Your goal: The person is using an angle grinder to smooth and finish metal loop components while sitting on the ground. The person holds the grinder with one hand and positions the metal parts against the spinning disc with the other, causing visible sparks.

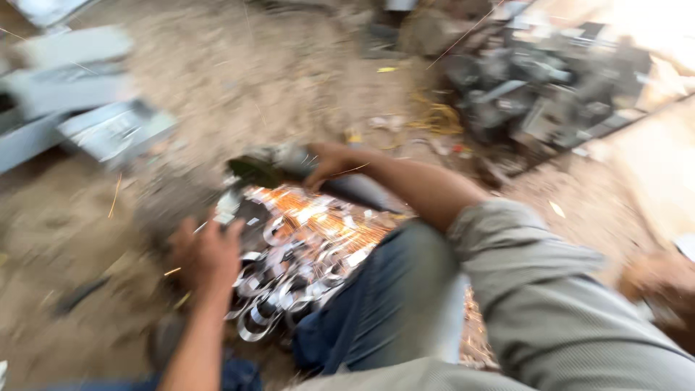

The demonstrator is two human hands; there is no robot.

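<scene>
Heavy motion blur all over. Far left: pale grey metal sections (79, 94) lying on the dirt floor (239, 80). Left hand (206, 253) low, palm down, pressed on a small metal piece (228, 206) at the near edge of a heap of shiny curved metal strips (289, 279); can't tell if the fingers wrap it or just pin it flat. Grinder (311, 174) sits just above and beyond that hand, over the heap. Its long axis runs left to right, slightly downhill to the right: disc end points left toward the piece, dark body tails off right toward the knee. Orange sparks (311, 210) spray under it onto the strips. Right hand (329, 161) wrapped closed round the grinder body near the head, forearm coming in from the right. Blue-trousered leg (391, 297) beside the heap, grey sleeve (550, 304) lower right. Upper right: dark scrap pile (543, 87), too blurred to sort.
</scene>
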